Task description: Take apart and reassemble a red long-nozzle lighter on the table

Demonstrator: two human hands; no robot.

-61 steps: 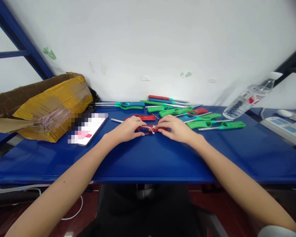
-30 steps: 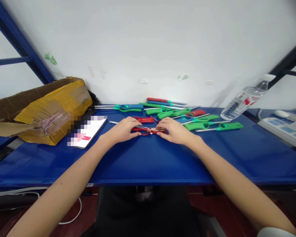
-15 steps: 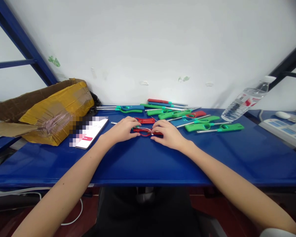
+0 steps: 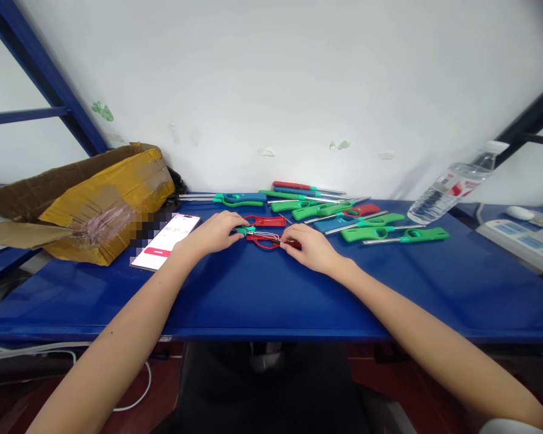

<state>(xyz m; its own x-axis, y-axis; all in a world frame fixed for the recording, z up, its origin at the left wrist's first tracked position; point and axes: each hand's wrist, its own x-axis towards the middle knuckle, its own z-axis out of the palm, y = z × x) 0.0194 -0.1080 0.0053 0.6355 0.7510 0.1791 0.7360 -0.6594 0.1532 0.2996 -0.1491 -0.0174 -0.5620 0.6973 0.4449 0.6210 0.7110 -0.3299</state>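
Note:
My left hand (image 4: pixel 221 233) pinches a teal-green piece (image 4: pixel 245 230) that joins a lighter's metal tube, most of which the hand hides. My right hand (image 4: pixel 308 246) is closed on the right end of a red lighter shell half (image 4: pixel 263 239), which lies open side up on the table with its loop towards me. Thin pale wires (image 4: pixel 268 234) run from the green piece to the right fingertips. Just behind lies a second red shell half (image 4: pixel 271 221), touched by neither hand. What sits under my right fingers is partly hidden.
Several green, blue and red long-nosed lighters (image 4: pixel 323 209) lie along the wall. At left are a taped cardboard box (image 4: pixel 113 193) and a phone (image 4: pixel 156 258). A water bottle (image 4: pixel 450 187) and a white power strip (image 4: pixel 516 241) are at right on the blue table (image 4: pixel 271 301).
My left hand has shifted a little left, off the red shell, and now pinches the green piece. My right hand stays at the shell's right end, slightly lower.

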